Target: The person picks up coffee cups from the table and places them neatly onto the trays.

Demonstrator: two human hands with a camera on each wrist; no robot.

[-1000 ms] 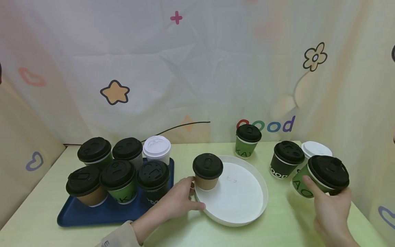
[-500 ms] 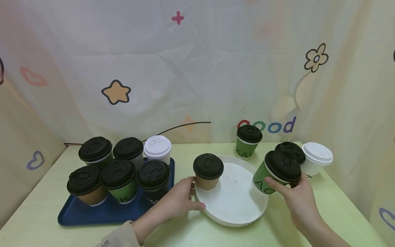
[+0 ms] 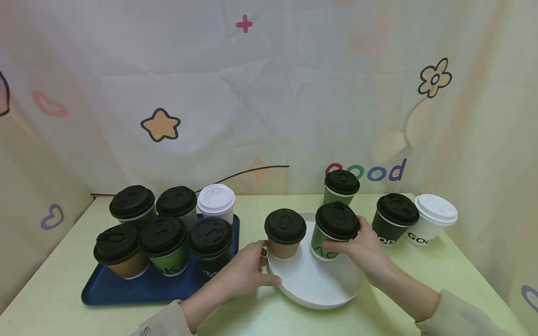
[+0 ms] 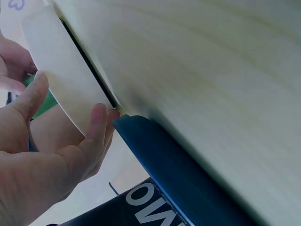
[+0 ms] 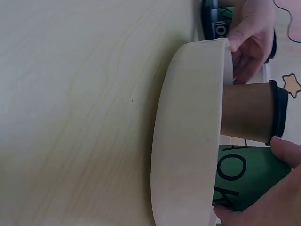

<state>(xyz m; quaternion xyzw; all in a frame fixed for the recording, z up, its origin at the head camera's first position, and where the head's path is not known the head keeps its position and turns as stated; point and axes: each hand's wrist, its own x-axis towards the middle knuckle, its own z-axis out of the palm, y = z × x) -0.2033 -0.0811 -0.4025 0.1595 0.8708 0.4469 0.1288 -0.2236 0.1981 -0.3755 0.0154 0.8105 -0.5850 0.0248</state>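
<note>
My left hand (image 3: 245, 271) grips the left rim of a round white tray (image 3: 319, 294); in the left wrist view the thumb lies at the rim and the fingers (image 4: 96, 122) against the side wall. A brown paper cup (image 3: 282, 249) with a black lid stands upright in the tray, near that hand. My right hand (image 3: 365, 247) holds a green paper cup (image 3: 318, 242) with a black lid, upright over the tray and to the right of the brown one. From the right wrist, that green cup (image 5: 249, 174) is behind the tray wall, which hides its base.
A dark blue rectangular tray (image 3: 126, 294) at left bears several lidded cups. Behind the round tray stands another green cup (image 3: 336, 198). A black cup (image 3: 388, 226) and a white cup (image 3: 424, 228) stand at right. A patterned cloth (image 3: 269, 93) hangs behind the table.
My right hand has carried the green cup leftward from the table's right side to the round tray, and the cup is now upright. The left hand has stayed on the rim.
</note>
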